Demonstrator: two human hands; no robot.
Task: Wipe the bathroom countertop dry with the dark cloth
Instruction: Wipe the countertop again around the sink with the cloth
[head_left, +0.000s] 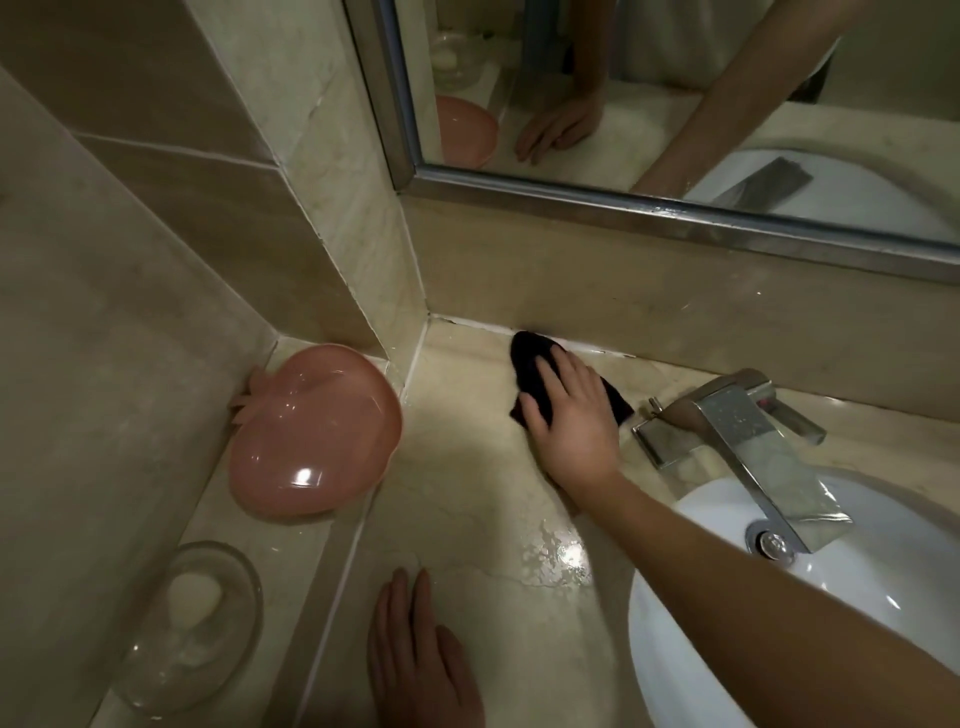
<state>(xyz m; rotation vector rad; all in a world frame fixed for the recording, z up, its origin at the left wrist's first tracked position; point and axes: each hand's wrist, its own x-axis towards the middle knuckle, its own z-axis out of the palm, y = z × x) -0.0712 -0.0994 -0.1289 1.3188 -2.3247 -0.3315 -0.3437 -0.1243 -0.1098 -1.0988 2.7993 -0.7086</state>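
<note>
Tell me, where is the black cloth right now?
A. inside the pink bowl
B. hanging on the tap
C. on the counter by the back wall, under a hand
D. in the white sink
C: the dark cloth lies on the countertop against the back wall, with the right hand pressing flat on it, left of the tap.

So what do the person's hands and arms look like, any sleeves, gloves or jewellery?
Both are bare. The right hand shows no glove, ring or watch, and its forearm is uncovered with no sleeve in view. The left hand is also ungloved and ringless; its wrist is out of frame.
</note>
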